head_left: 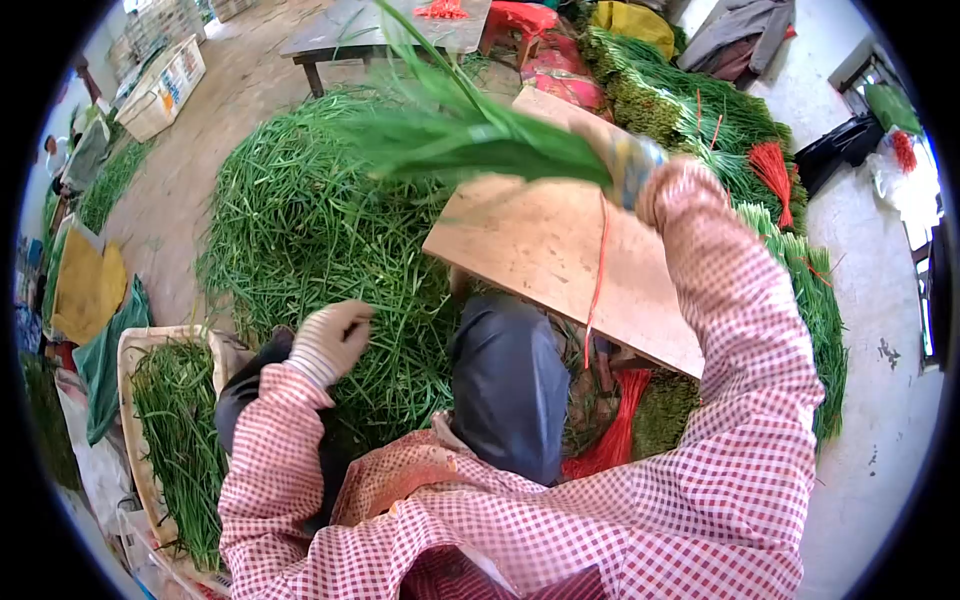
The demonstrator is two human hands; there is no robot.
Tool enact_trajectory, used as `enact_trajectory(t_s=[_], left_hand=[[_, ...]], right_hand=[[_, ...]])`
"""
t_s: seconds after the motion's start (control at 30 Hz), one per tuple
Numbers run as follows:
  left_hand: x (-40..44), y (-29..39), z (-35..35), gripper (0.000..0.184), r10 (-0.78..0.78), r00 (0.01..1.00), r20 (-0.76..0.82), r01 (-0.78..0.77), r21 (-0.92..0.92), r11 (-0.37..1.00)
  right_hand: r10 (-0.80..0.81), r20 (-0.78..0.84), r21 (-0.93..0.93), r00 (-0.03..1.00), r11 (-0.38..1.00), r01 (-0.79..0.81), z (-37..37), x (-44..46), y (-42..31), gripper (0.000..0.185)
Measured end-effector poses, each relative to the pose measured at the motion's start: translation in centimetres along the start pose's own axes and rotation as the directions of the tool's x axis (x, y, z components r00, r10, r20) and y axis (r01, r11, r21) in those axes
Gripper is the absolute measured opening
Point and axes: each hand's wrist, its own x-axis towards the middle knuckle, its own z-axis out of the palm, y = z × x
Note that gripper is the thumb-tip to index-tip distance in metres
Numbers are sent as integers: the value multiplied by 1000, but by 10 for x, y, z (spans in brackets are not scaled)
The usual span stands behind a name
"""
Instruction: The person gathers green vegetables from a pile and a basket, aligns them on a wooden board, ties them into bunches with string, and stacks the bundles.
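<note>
My right hand (622,168), in a glove with blue and yellow marks, grips a bunch of long flat-leaved garlic chives (490,140). The leaves stretch to the left through the air and are blurred by motion. Below them is a tilted wooden board (540,235) with a red tie (598,285) lying across it. My left hand (332,342), in a pale glove, hangs over the edge of a large heap of loose chives (300,215). Its fingers are curled, and nothing shows between them.
Tied chive bundles (720,130) are stacked along the right wall. Red ties (625,415) hang under the board. A crate (125,350) of greens stands at left. Behind are a low table (350,30) and a white bin (165,95).
</note>
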Motion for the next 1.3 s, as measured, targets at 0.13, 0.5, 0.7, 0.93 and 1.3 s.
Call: enact_trajectory(t_s=[0.13, 0.5, 0.7, 0.93, 1.3], left_hand=[[35, 95, 38, 19, 419, 908, -26, -419, -111, 901], [97, 212, 209, 46, 549, 557, 623, -675, -46, 736], [102, 193, 235, 63, 495, 567, 659, -708, 82, 702], [101, 176, 242, 66, 583, 598, 549, -729, 72, 680], [98, 194, 231, 42, 591, 574, 567, -751, 77, 655]], right_hand=[[131, 84, -12, 988, 991, -130, 77, -51, 42, 60], [372, 167, -48, 913, 928, -369, 109, -135, 68, 68], [253, 172, 88, 952, 959, -270, 47, -99, 96, 88], [233, 156, 11, 960, 971, -237, 92, -118, 134, 94], [169, -201, 155, 965, 978, -139, 148, -141, 128, 93]])
